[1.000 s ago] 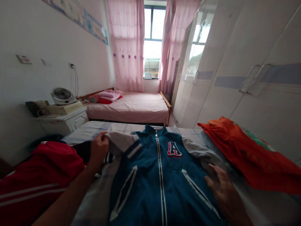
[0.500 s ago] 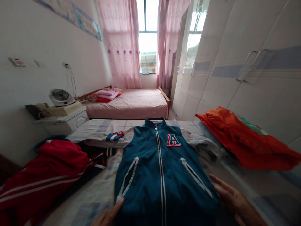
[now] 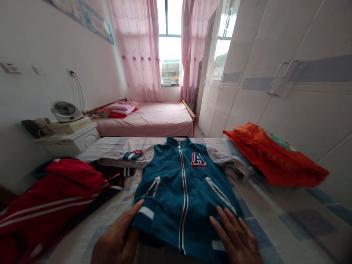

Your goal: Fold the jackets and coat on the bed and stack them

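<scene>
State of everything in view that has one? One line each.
Teal varsity-style jacket: zipped, laid front up
Left hand: at a hem corner, seemingly gripping it
Right hand: fingers spread on the jacket near the hem
Red striped garment: rumpled
Orange garment: loosely folded
Pink curtains: parted
Wardrobe doors: shut
Fan: on or off, can't tell

Standing here, the jacket (image 3: 166,178) looks like soft matt cloth, with a metallic glint near the top of its zip (image 3: 184,183). Red garment (image 3: 66,187) beside it — matt fabric too, pretty rumpled. The orange one (image 3: 275,157) seems thin and smooth. Wardrobe doors (image 3: 255,55) are properly glossy, with shiny metal handles (image 3: 281,80). Curtains (image 3: 140,47) are thin, translucent cloth, the bed rail (image 3: 189,109) is smooth wood — and the fan's (image 3: 66,110) smooth plastic.
</scene>
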`<state>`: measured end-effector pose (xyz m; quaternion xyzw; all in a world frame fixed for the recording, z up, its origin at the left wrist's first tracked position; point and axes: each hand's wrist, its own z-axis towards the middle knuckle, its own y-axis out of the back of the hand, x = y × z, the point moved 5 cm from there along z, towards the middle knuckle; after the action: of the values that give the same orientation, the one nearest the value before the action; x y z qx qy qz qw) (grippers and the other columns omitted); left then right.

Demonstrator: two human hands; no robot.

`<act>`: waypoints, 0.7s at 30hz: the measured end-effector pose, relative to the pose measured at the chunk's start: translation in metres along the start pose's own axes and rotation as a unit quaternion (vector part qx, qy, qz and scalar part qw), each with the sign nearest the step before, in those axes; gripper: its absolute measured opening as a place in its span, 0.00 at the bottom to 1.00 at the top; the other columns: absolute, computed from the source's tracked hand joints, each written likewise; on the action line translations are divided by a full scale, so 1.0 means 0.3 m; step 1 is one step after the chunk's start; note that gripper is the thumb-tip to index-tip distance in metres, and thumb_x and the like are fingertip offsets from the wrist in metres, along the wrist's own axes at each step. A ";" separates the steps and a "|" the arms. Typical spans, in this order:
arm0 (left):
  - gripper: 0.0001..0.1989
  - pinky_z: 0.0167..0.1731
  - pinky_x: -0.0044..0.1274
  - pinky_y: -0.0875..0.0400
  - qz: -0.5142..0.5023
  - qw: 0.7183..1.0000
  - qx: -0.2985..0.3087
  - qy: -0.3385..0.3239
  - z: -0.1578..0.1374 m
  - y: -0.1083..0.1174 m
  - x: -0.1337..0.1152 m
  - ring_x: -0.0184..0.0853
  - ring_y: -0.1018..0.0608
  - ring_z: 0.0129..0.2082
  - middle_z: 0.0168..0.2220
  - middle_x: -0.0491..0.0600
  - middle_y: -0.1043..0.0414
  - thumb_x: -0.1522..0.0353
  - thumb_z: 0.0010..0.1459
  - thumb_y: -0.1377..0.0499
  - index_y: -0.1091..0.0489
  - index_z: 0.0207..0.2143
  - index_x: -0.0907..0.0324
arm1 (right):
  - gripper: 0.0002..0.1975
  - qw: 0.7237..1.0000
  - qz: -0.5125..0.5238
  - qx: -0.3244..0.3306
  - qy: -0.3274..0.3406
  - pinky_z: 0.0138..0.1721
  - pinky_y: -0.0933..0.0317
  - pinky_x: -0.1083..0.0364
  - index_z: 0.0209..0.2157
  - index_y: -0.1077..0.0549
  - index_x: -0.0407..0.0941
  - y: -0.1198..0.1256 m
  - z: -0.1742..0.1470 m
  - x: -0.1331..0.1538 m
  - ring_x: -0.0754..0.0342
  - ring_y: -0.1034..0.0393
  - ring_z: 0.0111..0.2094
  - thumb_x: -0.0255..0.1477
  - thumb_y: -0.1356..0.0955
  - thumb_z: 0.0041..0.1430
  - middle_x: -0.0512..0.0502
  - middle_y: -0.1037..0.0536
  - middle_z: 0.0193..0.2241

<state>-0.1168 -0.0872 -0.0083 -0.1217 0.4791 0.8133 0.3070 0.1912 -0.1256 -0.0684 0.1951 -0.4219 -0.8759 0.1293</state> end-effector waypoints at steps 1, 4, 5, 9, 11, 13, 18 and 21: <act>0.19 0.37 0.18 0.27 0.023 1.000 -0.012 -0.006 0.033 0.013 -0.017 0.34 0.22 0.44 0.48 0.43 0.25 0.65 0.58 0.46 0.34 0.53 0.49 | 0.32 1.000 0.007 -0.005 -0.027 0.56 0.54 0.46 0.61 0.47 0.48 0.013 0.008 -0.012 0.44 0.45 0.58 0.31 0.40 0.53 0.42 0.36 0.58; 0.18 0.32 0.20 0.26 0.076 0.996 -0.042 -0.005 0.121 0.048 -0.067 0.36 0.20 0.39 0.44 0.45 0.23 0.62 0.59 0.48 0.31 0.50 0.51 | 0.34 0.988 0.016 -0.001 -0.153 0.53 0.49 0.43 0.60 0.46 0.46 0.067 0.030 -0.100 0.42 0.43 0.57 0.24 0.41 0.48 0.39 0.36 0.57; 0.18 0.29 0.20 0.27 0.089 0.995 -0.049 0.002 0.143 0.058 -0.080 0.36 0.19 0.35 0.42 0.45 0.22 0.62 0.59 0.49 0.30 0.50 0.51 | 0.33 0.980 0.007 0.008 -0.200 0.51 0.46 0.44 0.59 0.45 0.46 0.083 0.030 -0.138 0.42 0.42 0.56 0.23 0.42 0.48 0.39 0.36 0.56; 0.19 0.22 0.19 0.32 0.138 0.987 -0.067 0.048 0.193 0.085 -0.090 0.34 0.20 0.25 0.38 0.47 0.21 0.63 0.60 0.51 0.32 0.52 0.50 | 0.30 0.924 0.031 0.074 -0.373 0.42 0.37 0.47 0.57 0.41 0.43 0.088 -0.002 -0.287 0.42 0.33 0.50 0.27 0.42 0.49 0.38 0.32 0.52; 0.20 0.21 0.19 0.33 0.145 0.985 -0.058 0.070 0.207 0.094 -0.078 0.35 0.21 0.24 0.36 0.48 0.20 0.63 0.59 0.51 0.31 0.52 0.51 | 0.29 0.891 0.126 0.126 -0.417 0.37 0.34 0.52 0.55 0.38 0.45 0.065 -0.011 -0.331 0.46 0.28 0.43 0.28 0.41 0.48 0.42 0.26 0.47; 0.20 0.22 0.19 0.31 0.112 0.990 -0.046 0.075 0.220 0.106 -0.068 0.35 0.20 0.25 0.35 0.47 0.20 0.61 0.58 0.51 0.29 0.50 0.52 | 0.27 0.869 0.203 0.136 -0.430 0.37 0.34 0.54 0.52 0.34 0.47 0.078 0.007 -0.362 0.47 0.27 0.41 0.31 0.41 0.48 0.45 0.23 0.42; 0.18 0.30 0.19 0.26 -0.010 0.998 0.052 0.039 0.171 0.110 -0.009 0.36 0.19 0.34 0.40 0.42 0.21 0.60 0.52 0.46 0.27 0.46 0.46 | 0.25 0.892 0.185 0.023 -0.412 0.43 0.36 0.48 0.48 0.29 0.50 0.217 0.049 -0.422 0.41 0.30 0.46 0.38 0.39 0.48 0.46 0.25 0.47; 0.14 0.29 0.20 0.25 -0.037 0.985 0.170 -0.002 0.033 0.038 0.096 0.37 0.19 0.29 0.33 0.40 0.20 0.62 0.46 0.41 0.24 0.38 0.39 | 0.23 0.881 0.274 0.102 -0.372 0.45 0.35 0.49 0.44 0.25 0.54 0.152 -0.054 -0.406 0.42 0.30 0.46 0.35 0.37 0.44 0.50 0.25 0.47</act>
<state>-0.1455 -0.0717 -0.0092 -0.0843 0.6049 0.7083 0.3541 0.3098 -0.1168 -0.0133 -0.2563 -0.5625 -0.7658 0.1774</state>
